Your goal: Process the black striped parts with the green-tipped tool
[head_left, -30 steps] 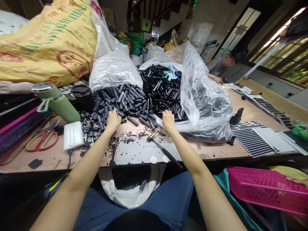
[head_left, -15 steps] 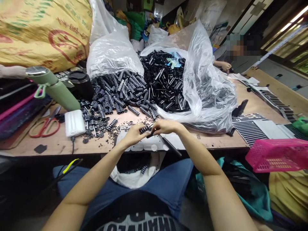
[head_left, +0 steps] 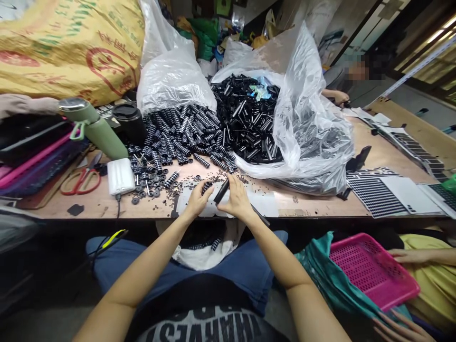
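Observation:
My left hand [head_left: 196, 199] is closed around a short black ribbed roller [head_left: 206, 188] with pale dots, just above the near edge of the table. Beside it, my right hand [head_left: 238, 198] grips a smooth black tube [head_left: 221, 192], tilted between thumb and fingers. The roller and the tube are apart. Under my right wrist lies a black-handled tool [head_left: 261, 216], mostly hidden. A white sheet [head_left: 269, 203] lies beneath both hands, with tiny dark bits scattered around it. Ahead is a heap of similar ribbed rollers [head_left: 178, 130]. To its right, a plastic bag [head_left: 302, 128] holds many black tubes [head_left: 249, 118].
On the left are red-handled scissors [head_left: 81, 181], a white power bank [head_left: 121, 176] with a cable, a green bottle [head_left: 98, 128] and a black cup [head_left: 130, 123]. Patterned sheets [head_left: 377, 192] lie right. Another person's hands are near a pink basket [head_left: 374, 270]; a co-worker sits farther back.
My hands have drawn apart, and a black tube now shows clearly in my right hand. The pink basket has moved down and left, with another person's hands beside it. The view has shifted slightly.

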A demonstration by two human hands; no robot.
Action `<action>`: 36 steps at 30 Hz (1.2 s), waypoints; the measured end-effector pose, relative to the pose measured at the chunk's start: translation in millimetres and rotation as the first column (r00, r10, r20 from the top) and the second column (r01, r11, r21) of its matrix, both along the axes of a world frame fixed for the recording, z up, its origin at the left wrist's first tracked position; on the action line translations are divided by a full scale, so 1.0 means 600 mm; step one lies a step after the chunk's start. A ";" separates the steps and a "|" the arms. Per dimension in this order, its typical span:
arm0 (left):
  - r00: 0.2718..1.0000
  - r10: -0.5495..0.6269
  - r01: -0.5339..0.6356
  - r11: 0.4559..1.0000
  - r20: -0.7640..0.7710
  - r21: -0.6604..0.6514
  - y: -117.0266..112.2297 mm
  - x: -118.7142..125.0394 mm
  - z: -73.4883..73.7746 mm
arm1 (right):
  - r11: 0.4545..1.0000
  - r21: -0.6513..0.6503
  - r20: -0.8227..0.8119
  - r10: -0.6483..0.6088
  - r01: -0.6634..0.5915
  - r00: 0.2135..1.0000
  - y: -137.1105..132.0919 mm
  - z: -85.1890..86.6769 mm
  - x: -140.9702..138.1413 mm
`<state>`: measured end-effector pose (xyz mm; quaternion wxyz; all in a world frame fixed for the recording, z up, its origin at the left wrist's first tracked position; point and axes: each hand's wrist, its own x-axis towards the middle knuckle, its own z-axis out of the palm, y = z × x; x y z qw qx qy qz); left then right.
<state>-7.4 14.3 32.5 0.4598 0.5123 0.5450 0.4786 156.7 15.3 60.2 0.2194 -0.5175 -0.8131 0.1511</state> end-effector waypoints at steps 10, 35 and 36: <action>0.771 0.299 -0.018 0.893 -0.562 0.450 -0.073 -0.075 -0.067 | 0.974 -0.189 0.280 -0.068 0.124 0.958 -0.059 -0.060 0.043; 0.770 0.135 0.049 0.962 0.624 -0.268 -0.061 0.034 0.050 | 0.907 0.164 -0.413 0.420 -0.388 0.808 -0.043 0.008 0.002; 0.774 0.128 0.068 0.957 0.620 -0.282 -0.062 0.035 0.052 | 0.907 0.154 -0.418 0.420 -0.393 0.805 -0.043 0.006 0.001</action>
